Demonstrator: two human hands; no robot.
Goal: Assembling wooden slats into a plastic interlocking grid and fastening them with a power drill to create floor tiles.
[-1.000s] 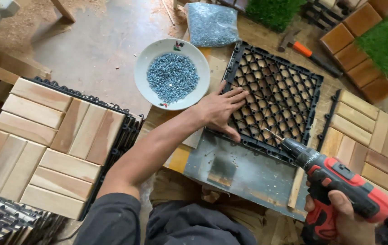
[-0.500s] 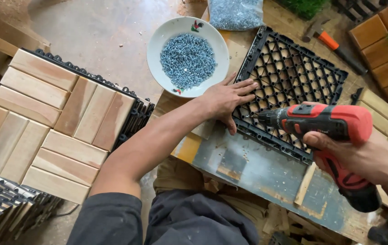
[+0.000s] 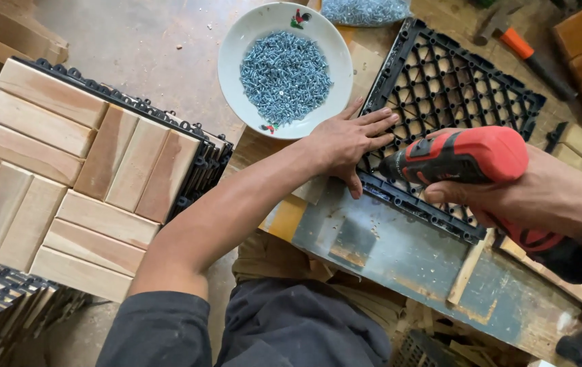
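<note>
My left hand (image 3: 349,146) pressing flat, fingers spread, on black plastic grid (image 3: 454,102); right hand (image 3: 508,194) gripping red drill (image 3: 468,160), bit hidden beside left hand.

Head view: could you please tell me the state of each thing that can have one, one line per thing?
Left hand: flat, pressing on the grid's near-left edge.
Right hand: closed around the drill.
Red drill: held, its tip pointing at the grid beside the left hand.
Black plastic grid: lying flat on the workbench.
White bowl: holding a heap of screws.
Wooden tile stack: slats up, untouched.
</note>
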